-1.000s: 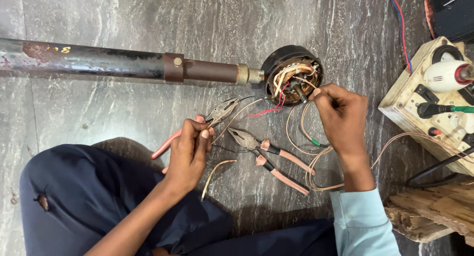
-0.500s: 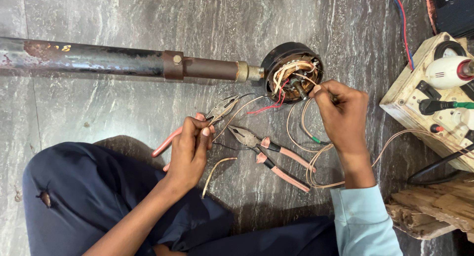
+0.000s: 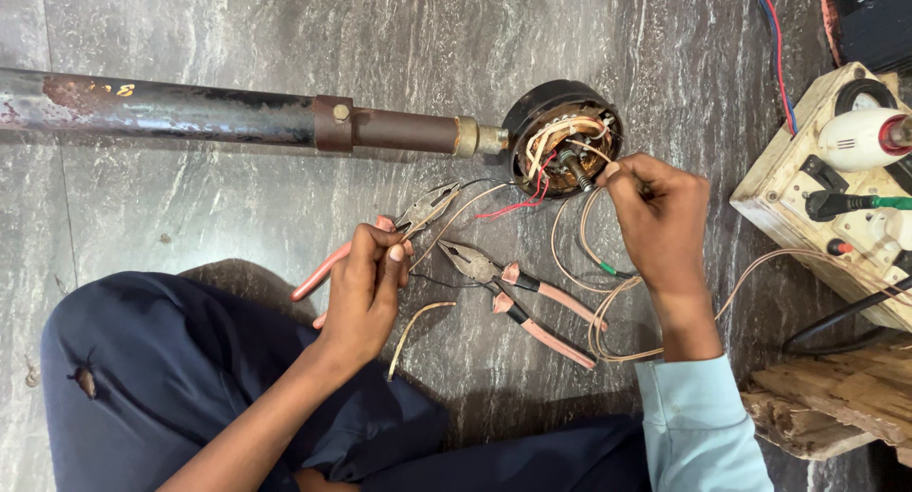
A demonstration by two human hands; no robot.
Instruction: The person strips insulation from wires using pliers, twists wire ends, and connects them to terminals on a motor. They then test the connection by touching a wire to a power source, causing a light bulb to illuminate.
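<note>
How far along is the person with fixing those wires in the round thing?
Done: the round motor is open, wires pulled out. In hand: the left hand holds pliers on a thin wire, and the right hand pinches wires at the motor. Left: loose wires and spare pliers on the floor.

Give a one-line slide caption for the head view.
Left hand grips pliers; right hand holds wires at motor housing.

Obscured and cropped items

Pipe (image 3: 171, 112) runs off the left edge; switch box (image 3: 836, 207) cut at right; right hand (image 3: 655, 217) hides its fingertips' grip.
</note>
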